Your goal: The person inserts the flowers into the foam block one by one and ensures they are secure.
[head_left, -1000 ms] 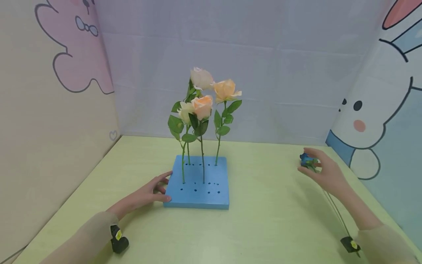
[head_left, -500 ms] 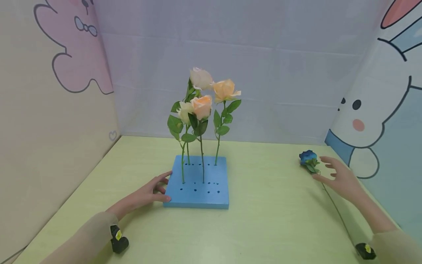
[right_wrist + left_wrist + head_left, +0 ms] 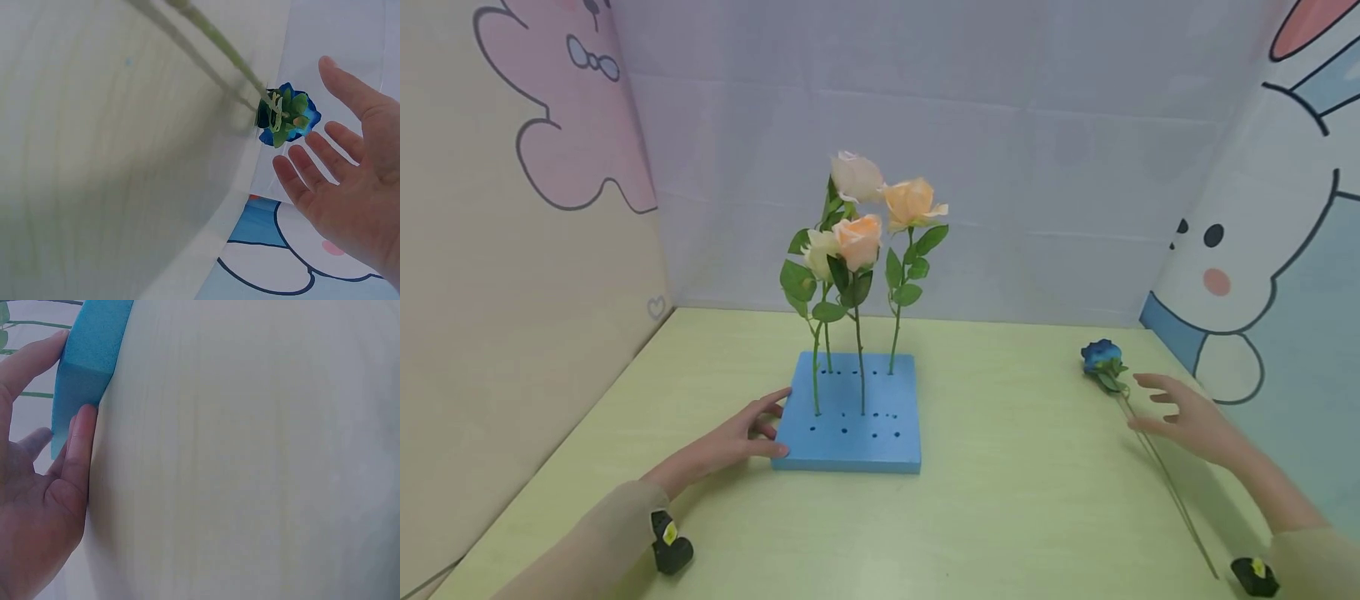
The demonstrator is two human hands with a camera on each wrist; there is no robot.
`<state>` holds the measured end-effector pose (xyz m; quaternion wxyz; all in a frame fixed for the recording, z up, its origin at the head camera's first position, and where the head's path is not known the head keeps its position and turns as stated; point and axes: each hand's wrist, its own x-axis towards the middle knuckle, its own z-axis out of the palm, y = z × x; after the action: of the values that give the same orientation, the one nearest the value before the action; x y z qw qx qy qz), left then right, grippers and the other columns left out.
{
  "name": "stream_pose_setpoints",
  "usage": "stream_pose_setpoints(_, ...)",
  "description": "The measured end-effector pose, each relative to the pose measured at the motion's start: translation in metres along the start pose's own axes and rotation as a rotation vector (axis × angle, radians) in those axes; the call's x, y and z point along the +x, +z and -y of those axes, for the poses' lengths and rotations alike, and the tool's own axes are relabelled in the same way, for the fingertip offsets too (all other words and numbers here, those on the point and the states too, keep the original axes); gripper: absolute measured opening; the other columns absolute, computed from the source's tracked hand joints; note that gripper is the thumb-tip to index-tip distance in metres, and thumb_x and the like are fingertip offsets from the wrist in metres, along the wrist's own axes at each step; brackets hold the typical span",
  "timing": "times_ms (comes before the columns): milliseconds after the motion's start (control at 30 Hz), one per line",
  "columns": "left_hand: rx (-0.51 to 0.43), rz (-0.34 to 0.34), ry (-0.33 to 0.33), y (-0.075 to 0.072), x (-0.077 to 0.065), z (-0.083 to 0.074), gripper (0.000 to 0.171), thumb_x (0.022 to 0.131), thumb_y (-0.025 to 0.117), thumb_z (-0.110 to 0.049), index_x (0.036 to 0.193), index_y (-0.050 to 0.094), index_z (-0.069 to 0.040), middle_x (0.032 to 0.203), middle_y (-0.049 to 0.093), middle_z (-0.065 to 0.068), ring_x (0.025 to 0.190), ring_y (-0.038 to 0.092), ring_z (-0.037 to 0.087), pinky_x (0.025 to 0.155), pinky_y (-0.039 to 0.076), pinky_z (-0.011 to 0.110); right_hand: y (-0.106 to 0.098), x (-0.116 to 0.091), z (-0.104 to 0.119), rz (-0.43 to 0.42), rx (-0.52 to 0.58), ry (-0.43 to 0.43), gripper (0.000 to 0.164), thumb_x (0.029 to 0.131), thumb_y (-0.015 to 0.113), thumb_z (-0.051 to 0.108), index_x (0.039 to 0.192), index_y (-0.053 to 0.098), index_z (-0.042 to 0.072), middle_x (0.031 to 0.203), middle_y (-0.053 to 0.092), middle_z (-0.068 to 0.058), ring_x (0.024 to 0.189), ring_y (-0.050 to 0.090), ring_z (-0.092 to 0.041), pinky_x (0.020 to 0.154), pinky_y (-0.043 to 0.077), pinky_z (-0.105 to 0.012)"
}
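Note:
A blue foam board (image 3: 891, 446) with rows of holes lies on the table, and several roses (image 3: 859, 242) in cream, white, peach and yellow-orange stand in it. My left hand (image 3: 741, 436) rests at the board's left edge. In the left wrist view its thumb touches the top of the board (image 3: 87, 372) and straight fingers (image 3: 80, 444) lie along the side. A blue rose (image 3: 1102, 357) lies on the right of the table, stem toward me. My right hand (image 3: 1187, 417) is over the stem, fingers spread and holding nothing; the right wrist view shows its palm beside the blue bloom (image 3: 300, 119).
The pale yellow-green table (image 3: 1000, 500) is closed in by a plain back cloth (image 3: 1037, 167) and side panels with a cartoon bear (image 3: 572, 133) and rabbit (image 3: 1240, 250). A black device is strapped at each wrist.
My right hand has let go of the blue rose's bloom and moved back toward me and to the right, along the stem. The left hand and the board have stayed put.

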<state>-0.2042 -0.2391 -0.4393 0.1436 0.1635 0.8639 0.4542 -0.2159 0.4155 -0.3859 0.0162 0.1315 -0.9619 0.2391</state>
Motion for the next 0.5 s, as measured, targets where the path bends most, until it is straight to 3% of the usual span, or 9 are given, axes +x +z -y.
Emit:
stream_pose_setpoints(400, -0.008, 0.006, 0.008, 0.0, 0.001, 0.001, 0.09, 0.089, 0.073, -0.03, 0.159, 0.017, -0.021, 0.146, 0.036, 0.019, 0.113, 0.047, 0.027, 0.09, 0.043, 0.038, 0.001, -0.009, -0.018, 0.149, 0.088, -0.03, 0.079, 0.091, 0.07, 0.018, 0.148, 0.024, -0.013, 0.139, 0.037, -0.044, 0.117, 0.045, -0.065, 0.084, 0.052, -0.06)
stream_pose_setpoints(500, -0.01, 0.006, -0.003, 0.0, 0.001, 0.001, 0.09, 0.089, 0.073, -0.031, 0.159, 0.016, -0.022, 0.147, 0.036, 0.019, 0.114, 0.047, 0.026, 0.09, 0.043, 0.037, 0.002, -0.011, -0.021, 0.154, 0.073, -0.031, 0.078, 0.09, 0.071, 0.017, 0.146, 0.026, -0.014, 0.137, 0.041, -0.044, 0.115, 0.048, -0.063, 0.081, 0.055, -0.051)
